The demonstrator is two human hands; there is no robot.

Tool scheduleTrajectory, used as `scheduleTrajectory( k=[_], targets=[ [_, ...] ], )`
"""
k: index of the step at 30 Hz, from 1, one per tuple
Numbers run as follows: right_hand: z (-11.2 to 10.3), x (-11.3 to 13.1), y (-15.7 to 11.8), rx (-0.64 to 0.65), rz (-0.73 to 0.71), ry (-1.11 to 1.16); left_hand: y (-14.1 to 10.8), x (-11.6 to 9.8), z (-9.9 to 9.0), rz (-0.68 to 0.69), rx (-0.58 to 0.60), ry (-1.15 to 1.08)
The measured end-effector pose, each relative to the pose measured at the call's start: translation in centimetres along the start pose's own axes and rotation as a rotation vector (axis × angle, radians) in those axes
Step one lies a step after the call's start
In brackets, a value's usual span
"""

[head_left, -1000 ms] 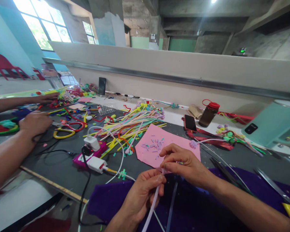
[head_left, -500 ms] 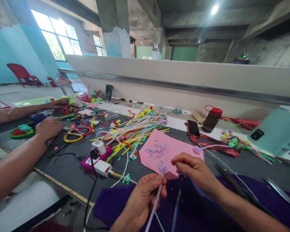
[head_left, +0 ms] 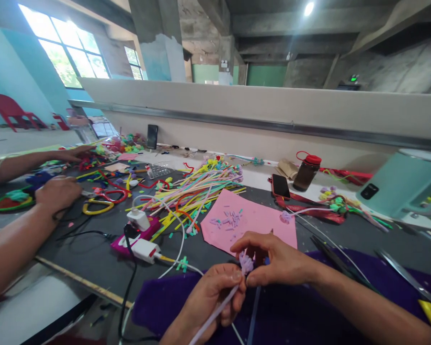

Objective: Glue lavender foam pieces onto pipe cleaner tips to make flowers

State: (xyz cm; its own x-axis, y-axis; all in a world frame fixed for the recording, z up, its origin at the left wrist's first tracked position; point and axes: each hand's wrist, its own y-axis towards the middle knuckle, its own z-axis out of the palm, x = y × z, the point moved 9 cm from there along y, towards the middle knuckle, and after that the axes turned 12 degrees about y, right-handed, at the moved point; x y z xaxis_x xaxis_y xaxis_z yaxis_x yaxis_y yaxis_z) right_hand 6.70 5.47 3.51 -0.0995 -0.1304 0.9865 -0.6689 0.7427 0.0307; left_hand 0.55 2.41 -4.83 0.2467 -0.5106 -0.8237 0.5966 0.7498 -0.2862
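My left hand (head_left: 221, 292) pinches the lilac stem of a pipe-cleaner flower (head_left: 246, 262) just below its head. The stem slants down toward the bottom edge. Curved around the small looped head is my right hand (head_left: 273, 261), with the thumb at its base and the fingers over its top; the exact finger contact is partly hidden. Behind both hands lies a pink sheet (head_left: 211, 225), scattered with short lilac and green clippings (head_left: 230, 218). A second lilac flower head (head_left: 285, 217) rests on its right edge.
Bundled pipe cleaners (head_left: 190, 191) lie beyond a purple power strip (head_left: 118, 245) with cables. Scissors (head_left: 405, 278) lie at right, near a phone (head_left: 280, 186), a bottle (head_left: 307, 173) and a mint-green appliance (head_left: 398, 182). A co-worker's hands (head_left: 59, 194) are at left.
My right hand has moved left and down from beside the flower to close around its head. The co-worker's far hand has shifted a little, and the view has turned slightly right.
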Motion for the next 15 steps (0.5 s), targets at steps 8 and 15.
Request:
scheduleTrajectory(
  k=[8, 15],
  targets=[
    [-0.64, 0.31, 0.14, -0.047, -0.072, 0.058, 0.11, -0.03, 0.01, 0.002, 0.018, -0.006],
    [-0.65, 0.11, 0.14, -0.044, -0.079, 0.107, 0.09, -0.03, -0.03, 0.018, 0.015, -0.030]
  ],
)
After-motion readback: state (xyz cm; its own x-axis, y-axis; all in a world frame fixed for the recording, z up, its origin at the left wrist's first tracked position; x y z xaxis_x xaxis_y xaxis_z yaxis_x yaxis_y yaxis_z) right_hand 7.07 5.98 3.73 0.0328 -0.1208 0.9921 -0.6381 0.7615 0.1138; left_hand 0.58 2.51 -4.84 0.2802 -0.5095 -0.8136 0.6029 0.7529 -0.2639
